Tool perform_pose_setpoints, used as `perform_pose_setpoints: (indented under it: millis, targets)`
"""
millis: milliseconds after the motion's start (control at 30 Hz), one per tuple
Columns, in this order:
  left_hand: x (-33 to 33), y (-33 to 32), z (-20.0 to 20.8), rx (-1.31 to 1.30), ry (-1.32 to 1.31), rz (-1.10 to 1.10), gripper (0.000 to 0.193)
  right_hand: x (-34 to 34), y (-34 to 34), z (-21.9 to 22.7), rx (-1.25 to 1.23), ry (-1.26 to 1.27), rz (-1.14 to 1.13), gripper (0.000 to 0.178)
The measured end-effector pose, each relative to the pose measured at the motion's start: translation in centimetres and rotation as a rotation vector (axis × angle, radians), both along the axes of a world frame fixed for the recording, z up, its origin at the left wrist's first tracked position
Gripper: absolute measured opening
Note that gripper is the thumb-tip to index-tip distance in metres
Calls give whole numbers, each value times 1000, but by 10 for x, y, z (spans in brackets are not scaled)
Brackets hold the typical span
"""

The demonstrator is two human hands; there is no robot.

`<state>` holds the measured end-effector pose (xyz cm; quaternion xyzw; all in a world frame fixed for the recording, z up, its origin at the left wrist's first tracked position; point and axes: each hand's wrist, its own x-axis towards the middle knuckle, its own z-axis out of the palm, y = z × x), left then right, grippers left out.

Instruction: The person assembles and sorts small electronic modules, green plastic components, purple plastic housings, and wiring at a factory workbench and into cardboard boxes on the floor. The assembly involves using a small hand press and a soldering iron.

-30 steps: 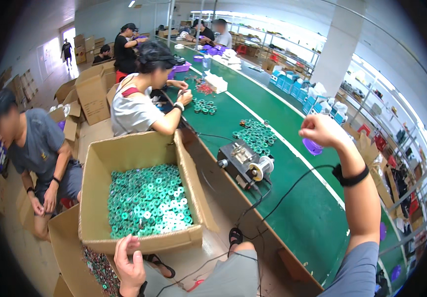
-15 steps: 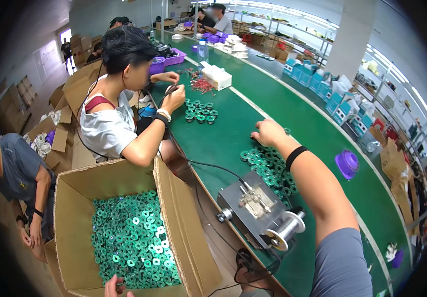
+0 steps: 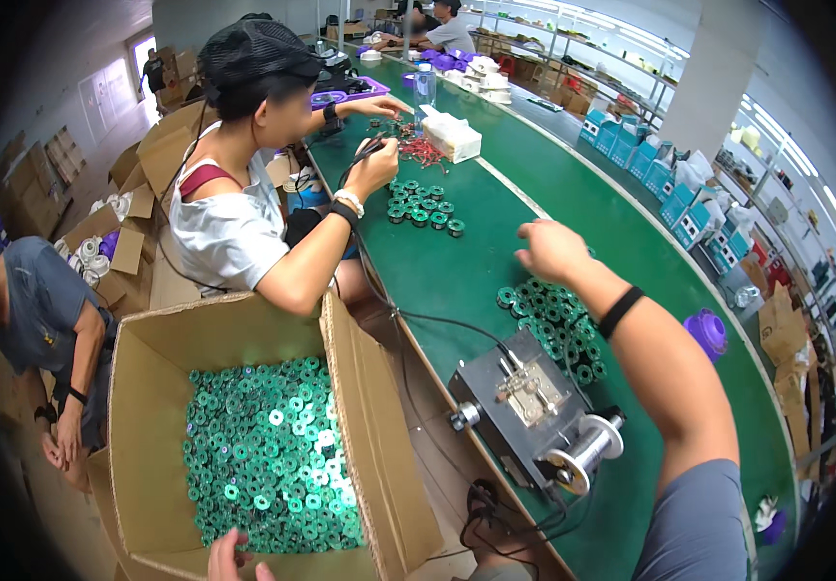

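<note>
My right hand is over the far end of a pile of small green ring-shaped parts on the green table. Its thumb and fingers look apart, and I see nothing held in them. A dark band circles that wrist. At the lower edge my left hand shows only in part, fingers apart, at the near side of a large open cardboard box. Many more green ring-shaped parts lie loose inside this box.
A dark metal device with a wire spool stands at the table's near edge, cables trailing. To its far left a co-worker sits beside green rings, red wires and a white tissue pack. A purple part lies right.
The view has shifted, so the table and box appear moved. The co-worker's hands have separated, one now reaching to the red wires. My hands stay at nearly the same places.
</note>
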<state>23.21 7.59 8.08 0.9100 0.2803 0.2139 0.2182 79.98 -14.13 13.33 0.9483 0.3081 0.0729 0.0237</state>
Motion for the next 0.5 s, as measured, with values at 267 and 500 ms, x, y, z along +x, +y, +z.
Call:
perform_pose_setpoints:
  millis: [267, 500]
  targets:
    - [-12, 11, -1, -171, -230, -189, 42, -203, -109, 152, 230, -89, 83, 25]
    - [-155, 50, 3, -281, -559, 14, 37, -434, -106, 180, 411, 102, 93, 19]
